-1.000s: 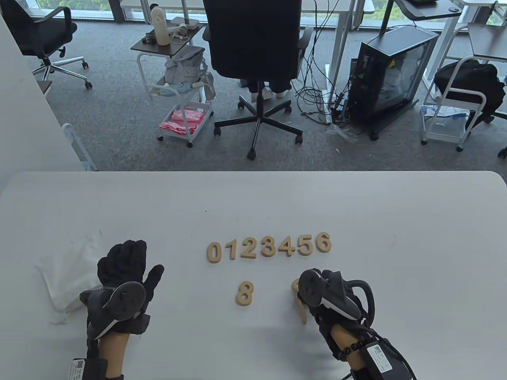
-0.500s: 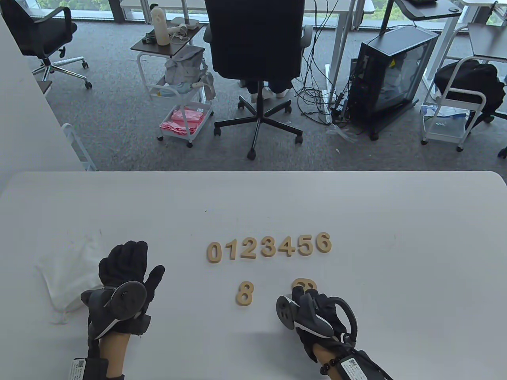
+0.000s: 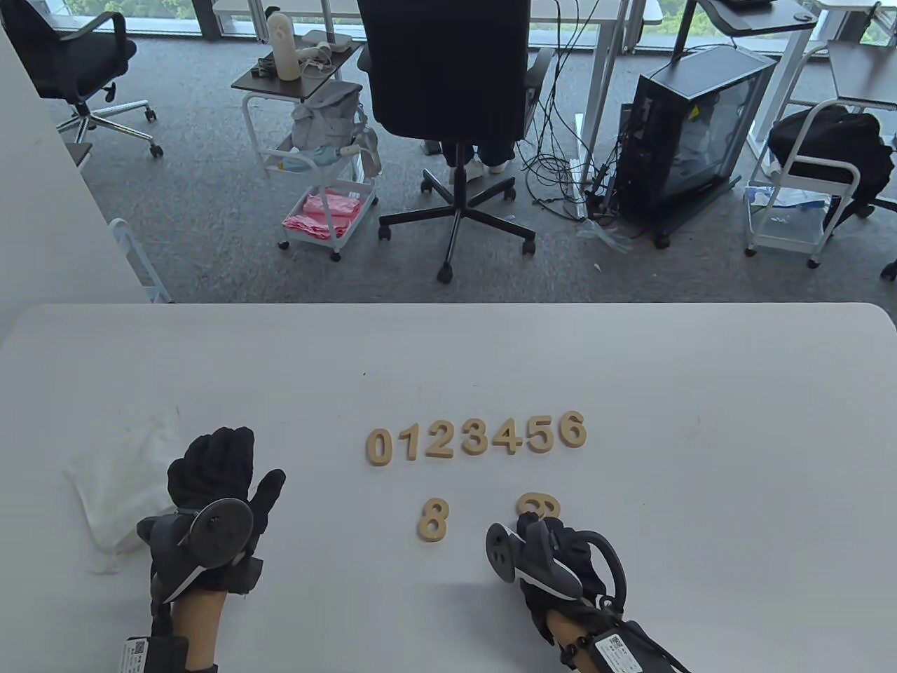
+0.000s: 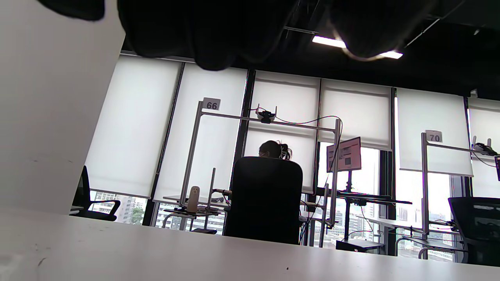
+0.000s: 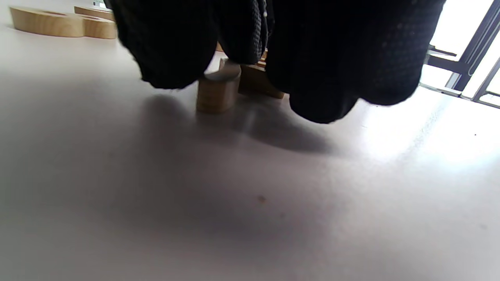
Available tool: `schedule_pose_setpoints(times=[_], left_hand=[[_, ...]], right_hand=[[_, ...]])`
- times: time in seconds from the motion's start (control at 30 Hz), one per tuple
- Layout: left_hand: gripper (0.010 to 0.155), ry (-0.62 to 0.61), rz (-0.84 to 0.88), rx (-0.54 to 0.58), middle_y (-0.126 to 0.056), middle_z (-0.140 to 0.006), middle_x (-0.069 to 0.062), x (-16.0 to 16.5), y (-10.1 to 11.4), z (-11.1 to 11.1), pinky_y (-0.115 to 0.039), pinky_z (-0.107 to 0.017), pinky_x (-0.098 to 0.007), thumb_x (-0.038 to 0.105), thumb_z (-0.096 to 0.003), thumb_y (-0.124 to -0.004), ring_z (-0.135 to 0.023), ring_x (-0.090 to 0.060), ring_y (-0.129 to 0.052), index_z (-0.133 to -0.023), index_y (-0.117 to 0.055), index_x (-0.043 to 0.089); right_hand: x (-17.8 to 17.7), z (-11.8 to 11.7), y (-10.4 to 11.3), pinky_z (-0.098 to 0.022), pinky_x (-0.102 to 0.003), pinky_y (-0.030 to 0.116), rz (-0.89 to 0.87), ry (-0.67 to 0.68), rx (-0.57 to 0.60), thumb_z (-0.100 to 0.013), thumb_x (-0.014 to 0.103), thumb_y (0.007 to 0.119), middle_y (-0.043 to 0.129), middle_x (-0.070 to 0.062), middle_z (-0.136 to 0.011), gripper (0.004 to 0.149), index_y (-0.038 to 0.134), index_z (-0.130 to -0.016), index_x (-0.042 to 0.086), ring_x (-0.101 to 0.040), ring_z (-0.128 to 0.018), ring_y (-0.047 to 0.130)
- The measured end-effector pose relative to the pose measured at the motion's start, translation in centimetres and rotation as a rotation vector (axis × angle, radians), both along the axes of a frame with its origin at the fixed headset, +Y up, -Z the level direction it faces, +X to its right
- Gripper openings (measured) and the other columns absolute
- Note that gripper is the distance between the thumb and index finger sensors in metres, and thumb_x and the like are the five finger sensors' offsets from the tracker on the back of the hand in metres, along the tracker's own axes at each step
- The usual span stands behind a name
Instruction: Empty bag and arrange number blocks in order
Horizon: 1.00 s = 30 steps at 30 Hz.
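Wooden number blocks 0 to 6 [image 3: 476, 438] lie in a row mid-table. An 8 [image 3: 433, 520] lies alone below them, and a 9 [image 3: 538, 505] lies on its side to its right. My right hand [image 3: 543, 536] sits just in front of the 9, its fingers curled down. In the right wrist view those fingers [image 5: 238, 35] pinch a wooden block [image 5: 216, 91] that stands on edge on the table; its digit is hidden. My left hand [image 3: 217, 463] lies flat, fingers straight, beside the white cloth bag [image 3: 115, 484], which lies flat.
The white table [image 3: 701, 392] has bare room to the right and beyond the row. Past its far edge [image 3: 448, 303] stand an office chair [image 3: 448, 77], carts and a computer case. A seated person shows behind the chair in the left wrist view.
My right hand has drawn back toward the front edge and dropped over the 7 block, uncovering the 9. The left hand has barely shifted.
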<state>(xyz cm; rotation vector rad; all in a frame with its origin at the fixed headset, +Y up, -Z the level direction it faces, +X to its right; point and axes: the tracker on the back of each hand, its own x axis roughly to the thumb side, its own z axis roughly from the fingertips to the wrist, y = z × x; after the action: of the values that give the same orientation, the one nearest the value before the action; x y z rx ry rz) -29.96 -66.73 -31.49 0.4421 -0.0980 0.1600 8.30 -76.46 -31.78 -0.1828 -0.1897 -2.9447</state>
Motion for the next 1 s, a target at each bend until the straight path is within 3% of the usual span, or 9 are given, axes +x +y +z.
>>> schedule_pose_setpoints(times=[0.37, 0.53, 0.7, 1.0], left_hand=[[0.074, 0.000, -0.003, -0.004, -0.063, -0.109, -0.028, 0.0, 0.0, 0.0, -0.052, -0.064, -0.080, 0.052, -0.0515, -0.070, -0.097, -0.061, -0.068, -0.108, -0.061, 0.006], [0.074, 0.000, -0.002, -0.005, -0.063, -0.109, -0.027, 0.0, 0.1, 0.0, -0.052, -0.064, -0.080, 0.052, -0.0516, -0.070, -0.097, -0.060, -0.068, -0.108, -0.061, 0.006], [0.074, -0.001, -0.003, -0.006, -0.063, -0.109, -0.028, 0.1, 0.1, 0.0, -0.052, -0.064, -0.080, 0.052, -0.0516, -0.070, -0.097, -0.060, -0.068, -0.109, -0.061, 0.006], [0.073, 0.002, -0.002, -0.010, -0.063, -0.109, -0.028, 0.1, 0.0, 0.0, -0.052, -0.064, -0.080, 0.052, -0.0515, -0.071, -0.097, -0.061, -0.068, -0.108, -0.062, 0.006]], right_hand=[[-0.3, 0.1, -0.2, -0.042, -0.043, 0.092, 0.007, -0.028, -0.037, -0.048, 0.016, 0.085, 0.077, -0.027, -0.085, 0.060, 0.064, -0.104, 0.007, -0.034, -0.057, 0.099], [-0.1, 0.1, -0.1, -0.037, -0.041, 0.094, 0.006, -0.061, -0.026, -0.048, 0.021, 0.084, 0.086, -0.021, -0.081, 0.058, 0.066, -0.103, 0.011, -0.031, -0.052, 0.102], [0.7, -0.4, -0.1, -0.037, -0.039, 0.094, -0.045, -0.067, -0.053, -0.045, 0.034, 0.082, 0.085, -0.019, -0.080, 0.064, 0.067, -0.103, 0.012, -0.029, -0.051, 0.101], [1.9, -1.3, 0.0, -0.030, -0.031, 0.096, -0.133, -0.057, -0.070, -0.039, 0.037, 0.087, 0.090, -0.013, -0.072, 0.067, 0.072, -0.099, 0.012, -0.020, -0.041, 0.104]])
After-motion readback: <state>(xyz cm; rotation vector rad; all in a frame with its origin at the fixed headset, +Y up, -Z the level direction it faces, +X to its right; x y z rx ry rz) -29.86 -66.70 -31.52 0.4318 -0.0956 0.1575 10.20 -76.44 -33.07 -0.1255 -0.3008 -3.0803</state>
